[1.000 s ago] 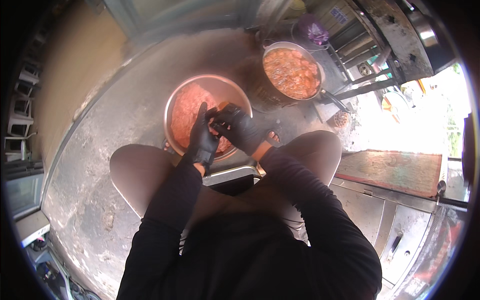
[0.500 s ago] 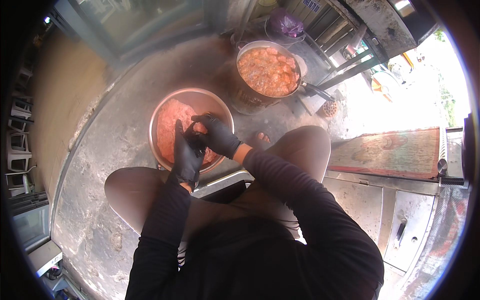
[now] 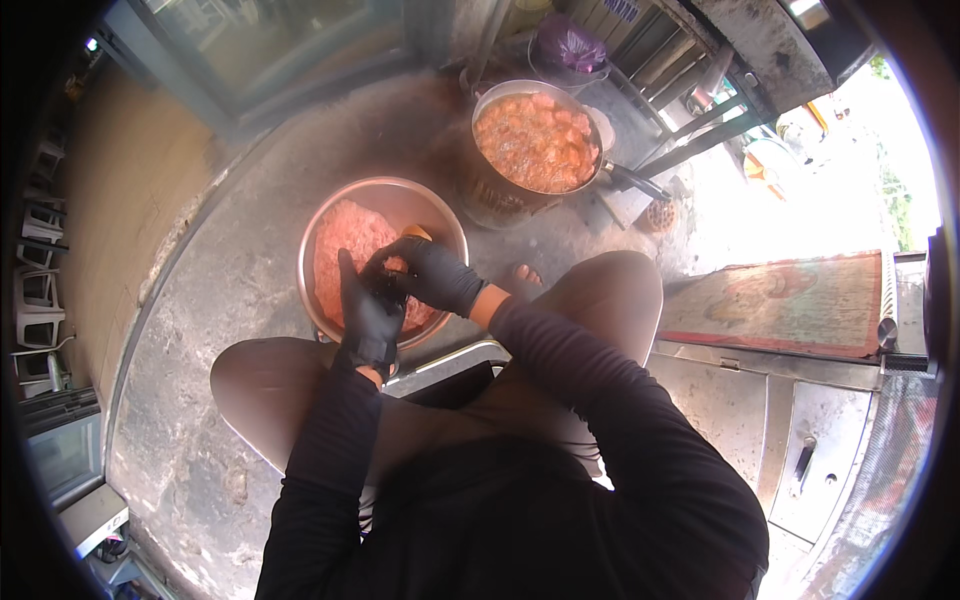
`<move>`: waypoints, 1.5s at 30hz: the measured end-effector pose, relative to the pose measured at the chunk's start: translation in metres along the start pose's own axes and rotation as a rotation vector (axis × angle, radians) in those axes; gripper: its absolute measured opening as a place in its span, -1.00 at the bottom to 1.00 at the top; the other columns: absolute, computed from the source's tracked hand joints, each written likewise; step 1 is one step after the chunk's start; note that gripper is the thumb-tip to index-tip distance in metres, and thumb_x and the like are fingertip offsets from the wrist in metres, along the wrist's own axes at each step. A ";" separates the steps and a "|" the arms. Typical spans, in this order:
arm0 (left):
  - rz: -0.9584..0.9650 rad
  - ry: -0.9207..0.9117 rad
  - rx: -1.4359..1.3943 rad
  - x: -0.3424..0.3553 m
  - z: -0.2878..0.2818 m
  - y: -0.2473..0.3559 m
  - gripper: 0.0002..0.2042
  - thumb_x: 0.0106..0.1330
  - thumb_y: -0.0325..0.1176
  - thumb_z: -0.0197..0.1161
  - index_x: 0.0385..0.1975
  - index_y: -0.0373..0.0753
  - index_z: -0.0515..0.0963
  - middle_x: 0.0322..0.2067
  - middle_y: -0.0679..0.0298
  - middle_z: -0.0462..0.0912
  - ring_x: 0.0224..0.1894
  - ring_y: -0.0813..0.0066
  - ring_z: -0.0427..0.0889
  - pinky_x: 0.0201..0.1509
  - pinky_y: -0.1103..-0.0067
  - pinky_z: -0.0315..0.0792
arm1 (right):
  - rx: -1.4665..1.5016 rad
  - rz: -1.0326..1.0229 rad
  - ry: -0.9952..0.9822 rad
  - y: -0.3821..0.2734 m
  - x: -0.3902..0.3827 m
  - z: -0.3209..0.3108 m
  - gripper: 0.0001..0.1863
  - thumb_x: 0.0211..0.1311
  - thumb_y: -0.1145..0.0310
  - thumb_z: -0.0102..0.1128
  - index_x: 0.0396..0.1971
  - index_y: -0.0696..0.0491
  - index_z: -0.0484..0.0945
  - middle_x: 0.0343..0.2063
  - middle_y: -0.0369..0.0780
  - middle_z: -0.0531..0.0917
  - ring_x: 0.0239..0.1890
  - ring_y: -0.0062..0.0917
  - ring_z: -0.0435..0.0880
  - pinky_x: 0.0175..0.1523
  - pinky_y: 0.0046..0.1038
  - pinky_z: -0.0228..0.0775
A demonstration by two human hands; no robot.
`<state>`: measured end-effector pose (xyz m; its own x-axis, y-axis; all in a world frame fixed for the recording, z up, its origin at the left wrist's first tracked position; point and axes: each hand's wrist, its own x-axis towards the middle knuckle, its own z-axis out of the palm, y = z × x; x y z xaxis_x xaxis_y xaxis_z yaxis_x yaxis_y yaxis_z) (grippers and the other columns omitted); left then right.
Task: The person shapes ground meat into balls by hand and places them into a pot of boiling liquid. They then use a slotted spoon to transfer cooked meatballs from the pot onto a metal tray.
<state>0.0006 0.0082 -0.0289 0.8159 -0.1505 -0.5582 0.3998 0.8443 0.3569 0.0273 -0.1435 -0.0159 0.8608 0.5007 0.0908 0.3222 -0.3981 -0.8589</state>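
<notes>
Pink, mince-like paste worked between two black-gloved hands above a wide bowl

Seen from above, a seated person leans over a round bowl on the grey concrete floor, between their knees. The paste lies inside, heaped mostly toward the left. Over the bowl's near right part, the right hand curls its fingers inward, seemingly around a small pink lump. The left hand meets it from below, its outer edge raised; whether its hidden fingers grip anything, I cannot tell. An orange-yellow object, partly covered by the right hand, shows just beyond it; its kind is unclear.

Beyond the bowl, to the right, stands a dark pot of orange-brown liquid crowded with pinkish pieces.

To handle the lump well, I would judge, light, even pressure from cupped palms should suit such soft paste; squeezing hard could push it out between the fingers. Keeping both hands low and inside the rim should let crumbs drop back.
</notes>
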 end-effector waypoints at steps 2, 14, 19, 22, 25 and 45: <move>0.005 -0.018 -0.005 0.000 0.001 0.000 -0.28 0.44 0.33 -0.04 -0.09 -0.36 0.64 -0.17 0.14 0.72 -0.07 0.31 0.68 0.08 0.43 0.55 | 0.115 0.054 0.006 0.000 0.000 0.000 -0.64 0.28 0.34 0.33 0.07 0.02 0.62 -0.05 -0.08 0.70 0.00 -0.23 0.68 0.14 -0.34 0.48; -0.037 -0.002 -0.019 -0.003 0.001 0.001 -0.30 0.42 0.32 -0.01 -0.07 -0.34 0.63 -0.23 0.16 0.74 -0.19 0.34 0.72 -0.03 0.47 0.60 | 0.179 0.127 0.031 0.008 -0.001 0.006 -0.66 0.25 0.47 0.26 0.04 0.01 0.64 -0.02 -0.16 0.70 -0.01 -0.20 0.68 0.15 -0.30 0.47; -0.036 -0.061 -0.005 0.000 -0.009 -0.001 -0.34 0.43 0.30 0.01 -0.11 -0.31 0.64 -0.25 0.18 0.74 -0.23 0.36 0.71 -0.09 0.50 0.59 | 0.075 0.029 0.011 0.009 0.000 0.008 -0.70 0.26 0.52 0.23 -0.01 0.02 0.66 -0.03 -0.16 0.70 0.03 -0.23 0.67 0.16 -0.30 0.46; -0.031 -0.093 -0.037 -0.001 -0.010 0.003 -0.36 0.43 0.26 0.05 -0.07 -0.31 0.63 -0.24 0.18 0.75 -0.30 0.36 0.72 -0.17 0.52 0.61 | 0.018 -0.096 0.011 0.010 0.002 0.009 -0.72 0.26 0.53 0.22 -0.03 0.02 0.65 -0.05 -0.16 0.70 0.04 -0.24 0.67 0.16 -0.30 0.46; 0.034 -0.004 -0.023 0.000 -0.008 0.003 -0.38 0.45 0.25 0.03 -0.06 -0.30 0.63 -0.22 0.17 0.75 -0.28 0.37 0.72 -0.16 0.54 0.59 | 0.084 -0.018 0.021 0.011 0.002 0.010 -0.72 0.25 0.53 0.23 -0.03 0.03 0.64 -0.08 -0.15 0.71 0.02 -0.22 0.67 0.14 -0.29 0.47; 0.072 -0.048 -0.075 -0.003 0.011 0.001 -0.69 0.62 -0.19 -0.08 0.05 -0.24 0.51 -0.14 0.25 0.66 -0.24 0.47 0.68 -0.11 0.54 0.65 | -0.247 -0.049 0.143 -0.007 0.003 -0.007 -0.21 0.05 0.18 0.51 0.33 -0.01 0.45 0.33 0.08 0.39 0.31 0.02 0.37 0.36 -0.14 0.22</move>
<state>0.0029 0.0038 -0.0181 0.8613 -0.1108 -0.4959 0.3082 0.8898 0.3365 0.0304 -0.1444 -0.0057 0.8831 0.4176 0.2139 0.4357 -0.5604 -0.7043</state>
